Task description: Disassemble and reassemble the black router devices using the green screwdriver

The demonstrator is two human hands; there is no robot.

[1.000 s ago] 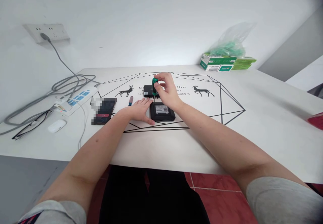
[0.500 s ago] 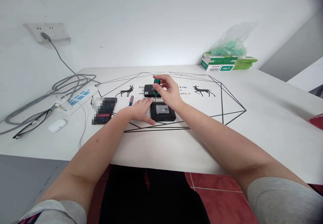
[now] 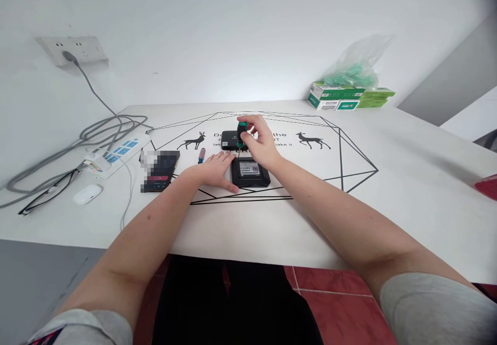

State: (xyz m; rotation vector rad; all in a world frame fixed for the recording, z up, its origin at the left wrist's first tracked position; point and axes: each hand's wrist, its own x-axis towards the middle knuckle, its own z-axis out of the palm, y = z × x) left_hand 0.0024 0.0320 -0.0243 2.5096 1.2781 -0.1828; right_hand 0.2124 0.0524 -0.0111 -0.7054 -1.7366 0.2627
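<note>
My right hand [image 3: 261, 140] is closed round the green and black handle of a screwdriver [image 3: 243, 133], held upright. Its thin shaft points down at the upper left corner of a black rectangular device [image 3: 250, 178] with a white printed label. Flat on the table, fingers spread, my left hand [image 3: 218, 171] rests against the device's left side. Behind the screwdriver lies a black box-like piece [image 3: 229, 140] with a small label, partly hidden by the right hand. A second, small screwdriver [image 3: 202, 155] with a reddish and blue handle lies beyond the left hand.
On the left are a phone [image 3: 161, 171], a white power strip [image 3: 123, 151] with cables, glasses [image 3: 48, 192] and a white mouse-shaped case [image 3: 88, 194]. Green and white boxes [image 3: 337, 96] with a plastic bag [image 3: 357, 65] stand at the back right against the wall.
The fingers of my right hand have shifted slightly on the screwdriver's handle, which appears turned a little. My left hand stays in place beside the device.
</note>
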